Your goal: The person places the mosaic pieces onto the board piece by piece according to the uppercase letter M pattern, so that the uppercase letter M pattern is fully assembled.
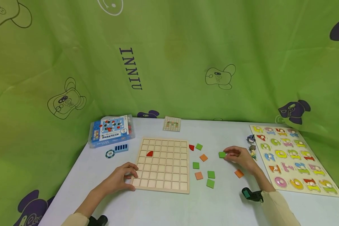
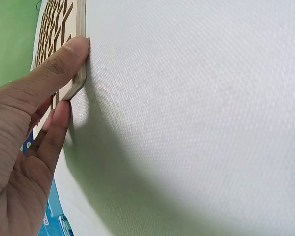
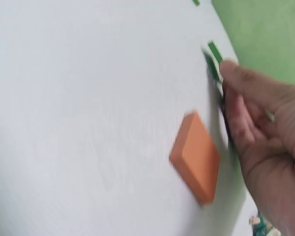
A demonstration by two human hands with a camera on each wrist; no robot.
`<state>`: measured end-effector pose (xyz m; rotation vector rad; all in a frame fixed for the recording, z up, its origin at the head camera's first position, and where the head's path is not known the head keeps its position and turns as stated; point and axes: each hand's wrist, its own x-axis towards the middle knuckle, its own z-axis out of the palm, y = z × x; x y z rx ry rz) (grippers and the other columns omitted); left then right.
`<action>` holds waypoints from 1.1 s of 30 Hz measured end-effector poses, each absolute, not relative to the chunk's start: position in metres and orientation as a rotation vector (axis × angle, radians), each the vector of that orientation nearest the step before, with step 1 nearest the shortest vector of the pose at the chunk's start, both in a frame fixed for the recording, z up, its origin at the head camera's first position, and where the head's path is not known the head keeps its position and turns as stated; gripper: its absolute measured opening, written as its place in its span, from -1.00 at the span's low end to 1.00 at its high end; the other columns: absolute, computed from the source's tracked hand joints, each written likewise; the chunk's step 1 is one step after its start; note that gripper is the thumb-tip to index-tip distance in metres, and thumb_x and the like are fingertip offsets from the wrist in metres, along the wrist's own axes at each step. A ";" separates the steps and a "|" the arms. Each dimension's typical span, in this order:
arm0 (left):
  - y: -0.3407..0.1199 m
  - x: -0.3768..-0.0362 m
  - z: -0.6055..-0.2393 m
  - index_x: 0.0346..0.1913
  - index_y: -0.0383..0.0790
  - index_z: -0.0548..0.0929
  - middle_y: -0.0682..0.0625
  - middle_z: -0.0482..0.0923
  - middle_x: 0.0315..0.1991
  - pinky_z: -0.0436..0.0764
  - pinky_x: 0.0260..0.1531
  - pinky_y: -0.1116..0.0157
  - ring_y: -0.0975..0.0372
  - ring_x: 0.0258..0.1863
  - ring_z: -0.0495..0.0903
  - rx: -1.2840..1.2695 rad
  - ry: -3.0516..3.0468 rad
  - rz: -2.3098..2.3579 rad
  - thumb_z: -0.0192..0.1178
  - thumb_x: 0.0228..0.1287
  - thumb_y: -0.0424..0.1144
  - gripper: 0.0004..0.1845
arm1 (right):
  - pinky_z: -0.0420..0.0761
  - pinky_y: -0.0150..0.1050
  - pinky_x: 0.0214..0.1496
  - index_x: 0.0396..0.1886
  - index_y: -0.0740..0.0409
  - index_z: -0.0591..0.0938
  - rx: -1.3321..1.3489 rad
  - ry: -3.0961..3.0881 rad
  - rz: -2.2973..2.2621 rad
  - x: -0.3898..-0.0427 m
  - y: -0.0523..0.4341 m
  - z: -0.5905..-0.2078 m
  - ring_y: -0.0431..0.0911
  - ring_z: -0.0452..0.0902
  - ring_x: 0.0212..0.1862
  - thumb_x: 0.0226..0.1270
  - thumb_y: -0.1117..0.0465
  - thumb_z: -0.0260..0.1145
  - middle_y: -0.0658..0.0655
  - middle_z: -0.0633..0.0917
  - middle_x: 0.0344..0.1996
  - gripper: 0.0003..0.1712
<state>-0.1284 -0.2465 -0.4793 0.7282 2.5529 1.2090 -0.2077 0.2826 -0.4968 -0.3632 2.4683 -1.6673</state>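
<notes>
My left hand (image 1: 119, 178) holds the near left corner of a wooden grid board (image 1: 169, 191). In the left wrist view its thumb lies along the board's front edge, with the fingers round the left side. One red quarter-circle tile (image 1: 149, 153) sits in a cell at the board's upper left. To the right of the board, my right hand (image 1: 241, 158) pinches a green square tile (image 1: 222, 154) between thumb and fingertips, low over the table. An orange tile (image 3: 196, 160) lies just nearer than that hand.
Between board and right hand lie several loose green tiles (image 1: 211, 174) and orange tiles (image 1: 203, 157), plus a red quarter-circle piece (image 1: 191, 147). A pattern card (image 1: 172, 124) lies behind the board. A boxed kit (image 1: 112, 130) stands back left; a number puzzle (image 1: 295, 158) and small figurines (image 1: 251, 139) are right.
</notes>
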 end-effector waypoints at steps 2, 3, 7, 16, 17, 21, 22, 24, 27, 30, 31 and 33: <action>-0.247 -0.129 -0.480 -0.30 -0.19 0.61 -0.19 0.43 0.08 0.63 -0.11 0.32 -0.10 0.06 0.43 0.728 2.557 1.208 0.55 -0.16 -0.31 -0.66 | 0.60 -0.48 -0.19 0.01 0.52 0.53 -0.343 2.485 -1.692 -0.207 0.282 -0.497 -0.24 0.64 -0.26 0.18 0.43 0.36 0.42 0.65 -0.16 -0.59; -0.247 -0.129 -0.481 -0.30 -0.18 0.61 -0.18 0.43 0.08 0.63 -0.11 0.32 -0.09 0.06 0.44 0.728 2.560 1.206 0.55 -0.17 -0.31 -0.66 | 0.60 -0.48 -0.18 0.01 0.52 0.53 -0.326 2.493 -1.702 -0.206 0.281 -0.497 -0.25 0.63 -0.25 0.18 0.44 0.36 0.43 0.64 -0.15 -0.59; -0.247 -0.129 -0.482 -0.31 -0.17 0.61 -0.17 0.44 0.08 0.63 -0.11 0.33 -0.07 0.05 0.44 0.727 2.567 1.202 0.55 -0.18 -0.30 -0.65 | 0.60 -0.48 -0.18 0.02 0.50 0.54 -0.223 2.527 -1.718 -0.205 0.276 -0.498 -0.28 0.62 -0.24 0.18 0.41 0.38 0.44 0.64 -0.13 -0.58; -0.247 -0.128 -0.481 -0.29 -0.18 0.61 -0.18 0.43 0.08 0.63 -0.11 0.31 -0.09 0.06 0.43 0.726 2.556 1.212 0.54 -0.15 -0.30 -0.66 | 0.63 -0.45 -0.20 0.03 0.51 0.52 -0.073 2.497 -1.851 -0.198 0.261 -0.492 -0.21 0.63 -0.24 0.18 0.39 0.39 0.33 0.66 -0.09 -0.56; -0.247 -0.128 -0.481 -0.29 -0.18 0.61 -0.18 0.43 0.08 0.63 -0.11 0.31 -0.09 0.06 0.43 0.726 2.556 1.214 0.54 -0.15 -0.30 -0.66 | 0.63 -0.45 -0.20 0.04 0.51 0.52 -0.066 2.490 -1.858 -0.198 0.260 -0.492 -0.21 0.63 -0.24 0.18 0.39 0.39 0.31 0.67 -0.10 -0.55; -0.248 -0.128 -0.481 -0.29 -0.18 0.61 -0.19 0.43 0.09 0.63 -0.10 0.31 -0.10 0.07 0.43 0.714 2.546 1.223 0.54 -0.14 -0.31 -0.66 | 0.63 -0.45 -0.20 0.06 0.49 0.52 -0.032 2.478 -1.865 -0.196 0.255 -0.490 -0.23 0.62 -0.24 0.18 0.39 0.39 0.30 0.67 -0.09 -0.54; -0.248 -0.128 -0.481 -0.29 -0.18 0.61 -0.19 0.43 0.09 0.63 -0.10 0.31 -0.10 0.07 0.42 0.714 2.546 1.223 0.54 -0.14 -0.31 -0.66 | 0.63 -0.45 -0.20 0.06 0.49 0.52 -0.029 2.477 -1.870 -0.195 0.254 -0.489 -0.23 0.62 -0.24 0.18 0.40 0.39 0.32 0.66 -0.09 -0.54; -0.248 -0.128 -0.481 -0.29 -0.18 0.61 -0.18 0.43 0.09 0.63 -0.10 0.31 -0.10 0.07 0.43 0.712 2.544 1.222 0.54 -0.14 -0.30 -0.67 | 0.63 -0.45 -0.21 0.06 0.50 0.51 -0.041 2.490 -1.871 -0.194 0.250 -0.488 -0.21 0.62 -0.24 0.18 0.40 0.38 0.36 0.65 -0.08 -0.55; -0.248 -0.128 -0.481 -0.30 -0.17 0.61 -0.18 0.43 0.09 0.63 -0.10 0.31 -0.10 0.07 0.43 0.712 2.544 1.223 0.54 -0.15 -0.30 -0.67 | 0.63 -0.45 -0.23 0.04 0.52 0.52 -0.053 2.485 -1.904 -0.193 0.243 -0.486 -0.17 0.63 -0.23 0.17 0.42 0.39 0.40 0.65 -0.10 -0.55; -0.248 -0.128 -0.481 -0.30 -0.17 0.61 -0.18 0.43 0.09 0.63 -0.10 0.30 -0.09 0.06 0.44 0.716 2.540 1.229 0.54 -0.15 -0.30 -0.66 | 0.62 -0.45 -0.23 0.03 0.54 0.52 -0.053 2.466 -1.943 -0.191 0.235 -0.486 -0.17 0.63 -0.25 0.16 0.45 0.38 0.41 0.65 -0.13 -0.56; -0.248 -0.128 -0.481 -0.30 -0.17 0.61 -0.18 0.43 0.09 0.63 -0.10 0.30 -0.09 0.06 0.44 0.715 2.537 1.230 0.55 -0.16 -0.30 -0.66 | 0.62 -0.45 -0.23 0.02 0.53 0.52 -0.044 2.467 -1.943 -0.190 0.232 -0.486 -0.19 0.63 -0.26 0.16 0.45 0.38 0.40 0.66 -0.13 -0.57; -0.248 -0.129 -0.480 -0.30 -0.17 0.61 -0.18 0.43 0.08 0.63 -0.10 0.30 -0.09 0.06 0.44 0.712 2.534 1.230 0.55 -0.16 -0.30 -0.66 | 0.62 -0.46 -0.24 0.03 0.51 0.53 -0.022 2.480 -1.932 -0.189 0.227 -0.485 -0.23 0.62 -0.28 0.16 0.45 0.38 0.39 0.66 -0.14 -0.57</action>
